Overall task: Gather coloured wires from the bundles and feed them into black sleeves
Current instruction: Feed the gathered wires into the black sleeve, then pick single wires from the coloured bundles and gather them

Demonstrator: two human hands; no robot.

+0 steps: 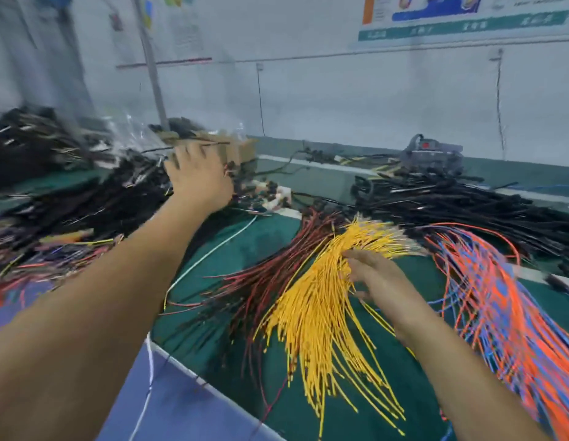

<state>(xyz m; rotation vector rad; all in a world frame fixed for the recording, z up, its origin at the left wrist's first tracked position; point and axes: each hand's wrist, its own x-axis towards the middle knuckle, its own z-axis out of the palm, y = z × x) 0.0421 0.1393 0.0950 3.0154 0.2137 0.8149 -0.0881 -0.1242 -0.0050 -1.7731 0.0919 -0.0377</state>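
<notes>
A green work table (270,237) fills the view, heaped with wire. The biggest mass is the pile of black sleeves (467,202) spread across the far right, with a second dark heap of sleeved wires (86,198) on the far left. Nearer, along the right edge, runs a bundle of orange and blue wires (506,313), blurred by motion. In the middle fans the yellow wire bundle (324,300), its near ends splayed toward the table's front edge and its far ends gathered into a tight neck. Just to its left, partly under it, lies a dark red wire bundle (264,275). A single white wire (213,249) crosses the green surface to the left of that.

The left hand (200,179) reaches far forward above the left heap, fingers spread wide and straight, holding nothing that can be made out. The right hand (375,278) lies against the right side of the yellow bundle, near its neck, fingers loosely extended with the tips touching the strands; no strand is clearly pinched, and the sleeves lie well beyond it.
</notes>
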